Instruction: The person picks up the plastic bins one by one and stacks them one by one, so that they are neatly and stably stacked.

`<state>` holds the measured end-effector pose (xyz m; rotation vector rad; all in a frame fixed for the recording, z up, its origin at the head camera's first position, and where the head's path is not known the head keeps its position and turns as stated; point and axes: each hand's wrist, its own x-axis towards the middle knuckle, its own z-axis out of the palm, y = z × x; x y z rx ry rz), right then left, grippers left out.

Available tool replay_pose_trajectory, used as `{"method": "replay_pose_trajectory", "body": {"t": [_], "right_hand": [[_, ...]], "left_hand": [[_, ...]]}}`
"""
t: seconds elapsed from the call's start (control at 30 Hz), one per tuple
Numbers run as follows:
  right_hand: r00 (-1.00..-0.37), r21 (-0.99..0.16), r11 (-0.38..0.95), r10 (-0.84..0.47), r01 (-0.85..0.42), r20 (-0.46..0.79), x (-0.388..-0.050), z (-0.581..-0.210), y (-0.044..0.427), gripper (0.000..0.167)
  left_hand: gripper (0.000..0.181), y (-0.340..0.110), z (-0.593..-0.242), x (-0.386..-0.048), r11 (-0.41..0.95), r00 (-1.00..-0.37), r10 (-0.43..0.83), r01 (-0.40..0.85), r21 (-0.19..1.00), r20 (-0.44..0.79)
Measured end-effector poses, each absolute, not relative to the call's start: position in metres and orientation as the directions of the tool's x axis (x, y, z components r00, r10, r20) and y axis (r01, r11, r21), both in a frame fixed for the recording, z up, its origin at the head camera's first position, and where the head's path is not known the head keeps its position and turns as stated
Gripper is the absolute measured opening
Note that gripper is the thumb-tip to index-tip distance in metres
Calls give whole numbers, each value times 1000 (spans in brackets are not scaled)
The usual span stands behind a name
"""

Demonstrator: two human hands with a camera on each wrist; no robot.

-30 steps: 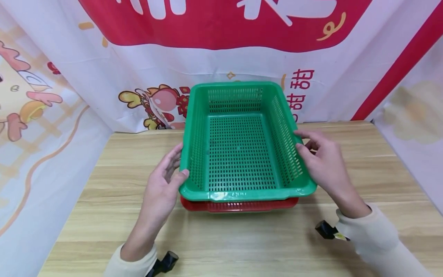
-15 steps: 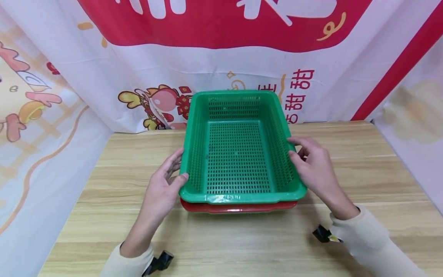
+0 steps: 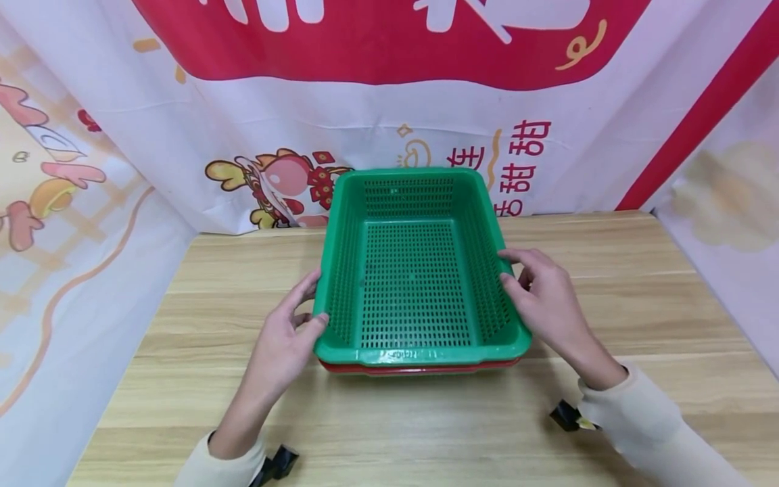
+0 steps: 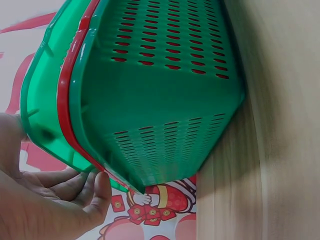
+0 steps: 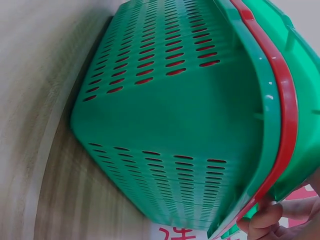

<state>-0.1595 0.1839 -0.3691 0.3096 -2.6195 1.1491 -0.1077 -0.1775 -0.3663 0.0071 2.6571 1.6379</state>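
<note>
The top green plastic basket (image 3: 420, 356), with perforated sides and bottom, sits nested in a red basket (image 3: 420, 370). Beneath the red rim, the left wrist view shows a lower green basket (image 4: 125, 100) standing on the table. My left hand (image 3: 282, 338) holds the left rim of the top basket, thumb over the edge and fingers along the outside. On the opposite side, my right hand (image 3: 544, 297) grips the right rim in the same way. In the right wrist view, the red rim (image 5: 285, 100) lies between the two green ones.
The baskets stand on a wood-grain table (image 3: 402, 433), close to a printed curtain (image 3: 377, 108) at the back. Another printed curtain (image 3: 122, 203) hangs at the left. Small black devices (image 3: 566, 414) are attached at both wrists.
The top green basket has come down and slightly toward me, settling into the red one, whose front rim shows less. My right hand has moved left and down with it.
</note>
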Motion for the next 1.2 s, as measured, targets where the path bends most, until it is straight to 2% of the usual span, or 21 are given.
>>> {"method": "replay_pose_trajectory", "body": {"t": [0.63, 0.93, 1.2], "right_hand": [[-938, -650, 692, -124, -315, 322, -154, -372, 185, 35], [-940, -659, 683, -128, -316, 317, -154, -374, 185, 35], [-950, -676, 675, -132, -296, 284, -155, -376, 187, 35]], "left_hand": [[62, -177, -374, -97, 583, -999, -1, -36, 811, -44], [65, -182, -376, -102, 426, -995, 18, -80, 901, -96], [63, -181, -378, -104, 422, -995, 17, -85, 903, -102]]}}
